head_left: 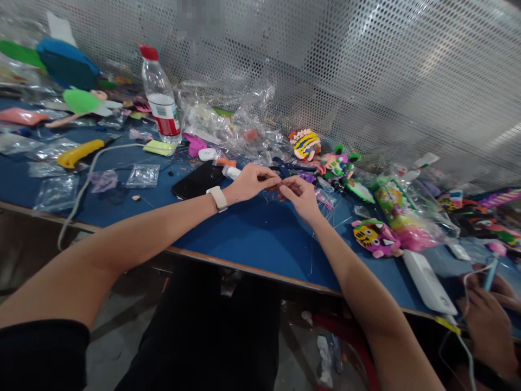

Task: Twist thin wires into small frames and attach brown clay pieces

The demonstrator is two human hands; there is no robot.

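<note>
Above the blue tabletop (pixel 244 241), my left hand (pixel 253 183) and my right hand (pixel 300 196) meet fingertip to fingertip. Both are closed in a pinch. Whatever lies between the fingers is too small to make out; faint thin clear strands show just beneath them. Dark blue-handled pliers (pixel 287 165) lie right behind the fingers. By my left wrist, which wears a pale watch (pixel 217 199), rests a black phone (pixel 199 182). Beyond my right hand sits a striped round clay-like figure (pixel 306 145), with a green and pink one (pixel 338 164) beside it.
A red-capped bottle (pixel 160 100) stands back left, near a yellow-handled tool (pixel 81 153) and a white cable (pixel 87 179). Plastic bags (pixel 240 117) line the perforated metal screen (pixel 325 60). Rightward are a tiger-like figure (pixel 375 238), a white power bank (pixel 429 283) and another person's hand (pixel 486 315).
</note>
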